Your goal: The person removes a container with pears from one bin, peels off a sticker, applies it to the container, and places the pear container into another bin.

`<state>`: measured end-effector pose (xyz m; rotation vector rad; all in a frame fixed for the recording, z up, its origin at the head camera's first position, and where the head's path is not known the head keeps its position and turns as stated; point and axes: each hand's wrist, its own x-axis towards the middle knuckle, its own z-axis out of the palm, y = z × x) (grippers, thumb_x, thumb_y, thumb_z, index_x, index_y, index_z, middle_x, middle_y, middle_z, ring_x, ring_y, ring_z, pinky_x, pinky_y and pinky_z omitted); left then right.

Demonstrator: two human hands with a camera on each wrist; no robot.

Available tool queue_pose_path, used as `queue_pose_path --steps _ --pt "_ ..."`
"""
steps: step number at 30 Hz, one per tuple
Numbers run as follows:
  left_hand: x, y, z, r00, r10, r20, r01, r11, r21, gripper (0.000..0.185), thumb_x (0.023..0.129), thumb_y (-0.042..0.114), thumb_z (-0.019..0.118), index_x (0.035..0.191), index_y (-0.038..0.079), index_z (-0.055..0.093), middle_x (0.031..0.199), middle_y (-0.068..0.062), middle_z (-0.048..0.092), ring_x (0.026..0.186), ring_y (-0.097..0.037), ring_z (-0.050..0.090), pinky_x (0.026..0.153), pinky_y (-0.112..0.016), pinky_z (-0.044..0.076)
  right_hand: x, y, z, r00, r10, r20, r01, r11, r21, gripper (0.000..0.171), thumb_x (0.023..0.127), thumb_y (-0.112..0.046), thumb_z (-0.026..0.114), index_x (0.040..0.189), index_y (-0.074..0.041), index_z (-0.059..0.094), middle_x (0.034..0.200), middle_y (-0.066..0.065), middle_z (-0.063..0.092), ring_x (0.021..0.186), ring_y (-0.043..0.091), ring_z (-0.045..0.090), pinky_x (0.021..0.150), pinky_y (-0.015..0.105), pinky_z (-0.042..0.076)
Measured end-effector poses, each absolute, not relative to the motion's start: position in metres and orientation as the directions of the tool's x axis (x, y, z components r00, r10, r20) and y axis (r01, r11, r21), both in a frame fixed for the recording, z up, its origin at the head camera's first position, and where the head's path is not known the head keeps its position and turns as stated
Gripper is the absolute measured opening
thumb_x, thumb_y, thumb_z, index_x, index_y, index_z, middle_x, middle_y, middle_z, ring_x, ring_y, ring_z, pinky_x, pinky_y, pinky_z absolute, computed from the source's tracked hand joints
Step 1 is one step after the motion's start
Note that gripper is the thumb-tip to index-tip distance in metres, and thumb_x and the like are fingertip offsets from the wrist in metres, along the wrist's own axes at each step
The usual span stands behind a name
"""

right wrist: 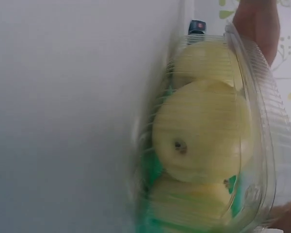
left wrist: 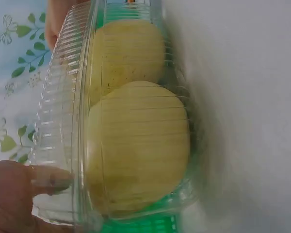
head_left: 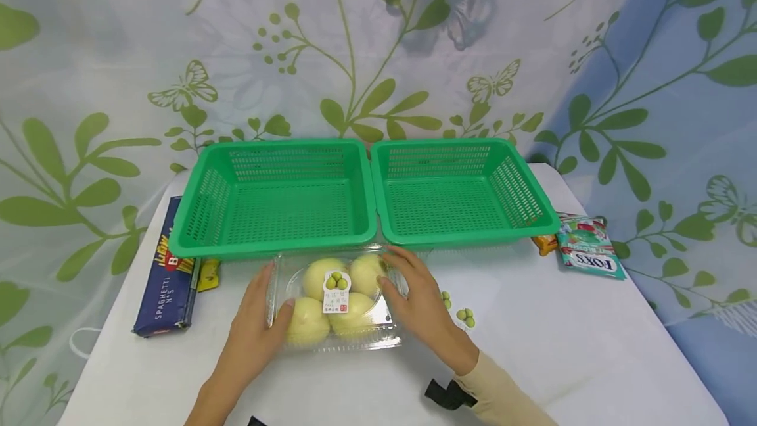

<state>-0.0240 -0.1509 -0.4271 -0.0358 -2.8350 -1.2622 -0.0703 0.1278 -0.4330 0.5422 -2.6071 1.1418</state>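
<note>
Both hands hold a clear plastic clamshell box of pears (head_left: pixel 336 304) in front of the baskets. Inside sit several round, pale yellow fruits (left wrist: pixel 138 145), and a white label with green fruit printed on it is stuck to the lid. My left hand (head_left: pixel 253 327) grips the left side, its thumb over the lid's edge. On the opposite side my right hand (head_left: pixel 422 298) grips the box, thumb on the lid and fingers at the far right corner. Through the clear side in the right wrist view, a pear (right wrist: pixel 203 131) shows a dark stem end.
Two green plastic baskets (head_left: pixel 275 248) (head_left: pixel 467 236) stand side by side behind the box. At left lie a blue spaghetti pack (head_left: pixel 168 294) and a small yellow packet (head_left: pixel 209 275). A Fox's candy bag (head_left: pixel 588 248) and an orange packet (head_left: pixel 545 244) lie at right.
</note>
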Motion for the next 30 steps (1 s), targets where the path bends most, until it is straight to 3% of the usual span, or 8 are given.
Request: queue_pose_path --steps 4,8,11,15,18,22,30 --pt "-0.026 -0.16 -0.428 -0.998 -0.024 -0.066 -0.068 0.567 0.821 0.069 0.106 0.032 0.049 0.161 0.008 0.017 0.161 -0.026 0.031 0.146 -0.047 0.036 0.11 -0.06 0.043 -0.072 0.134 -0.437 -0.94 -0.21 0.27 -0.342 0.58 -0.739 0.044 0.102 -0.021 0.059 0.142 -0.004 0.053 0.145 0.015 0.053 0.135 0.034 0.053 0.102 0.049 0.054" --pt "-0.027 -0.167 -0.432 -0.993 -0.074 -0.096 -0.12 0.515 0.849 0.058 0.108 0.034 0.043 0.159 0.011 0.029 0.153 -0.024 0.046 0.138 -0.043 0.049 0.106 -0.055 0.049 -0.073 0.139 -0.436 -0.954 -0.204 0.218 -0.295 0.543 -0.786 0.039 0.106 -0.017 0.051 0.143 -0.006 0.052 0.141 0.014 0.055 0.128 0.032 0.057 0.093 0.043 0.059" --pt "-0.027 -0.173 -0.435 -0.99 -0.104 -0.093 -0.132 0.483 0.866 0.05 0.108 0.028 0.044 0.154 0.012 0.04 0.142 -0.022 0.058 0.119 -0.018 0.067 0.093 -0.04 0.059 -0.075 0.142 -0.435 -0.967 -0.192 0.165 -0.245 0.546 -0.801 0.038 0.105 -0.013 0.05 0.143 -0.007 0.053 0.14 0.014 0.057 0.123 0.031 0.059 0.089 0.043 0.059" --pt "-0.029 -0.179 -0.44 -0.986 -0.119 -0.121 -0.162 0.448 0.879 0.046 0.104 0.017 0.051 0.15 0.014 0.047 0.13 -0.02 0.064 0.087 0.01 0.059 0.067 -0.02 0.056 -0.079 0.144 -0.441 -0.982 -0.176 0.062 -0.148 0.528 -0.836 0.045 0.103 -0.009 0.051 0.148 -0.006 0.047 0.137 0.017 0.057 0.117 0.032 0.063 0.085 0.044 0.06" --pt "-0.03 -0.18 -0.443 -0.984 -0.122 -0.128 -0.169 0.445 0.879 0.047 0.102 0.012 0.054 0.149 0.012 0.048 0.121 -0.02 0.065 0.075 0.004 0.057 0.062 -0.022 0.055 -0.081 0.145 -0.445 -0.986 -0.166 0.006 -0.087 0.486 -0.87 0.048 0.102 -0.006 0.052 0.15 -0.004 0.043 0.123 0.019 0.062 0.092 0.027 0.068 0.07 0.035 0.061" --pt "-0.031 -0.181 -0.444 -0.982 -0.117 -0.151 -0.187 0.431 0.883 0.048 0.102 0.01 0.055 0.149 0.009 0.048 0.111 -0.018 0.063 0.065 0.0 0.054 0.058 -0.023 0.053 -0.082 0.144 -0.448 -0.985 -0.164 -0.049 -0.03 0.448 -0.893 0.048 0.103 -0.007 0.05 0.151 -0.005 0.043 0.1 0.014 0.063 0.059 0.014 0.057 0.052 0.026 0.052" --pt "-0.028 -0.187 -0.441 -0.966 -0.051 -0.252 -0.254 0.337 0.906 0.052 0.102 0.007 0.053 0.153 0.01 0.041 0.103 -0.012 0.06 0.066 -0.005 0.06 0.06 -0.026 0.057 -0.075 0.144 -0.449 -0.982 -0.173 -0.069 -0.008 0.411 -0.912 0.048 0.105 -0.007 0.049 0.152 -0.005 0.041 0.086 0.01 0.058 0.053 0.011 0.053 0.048 0.028 0.05"
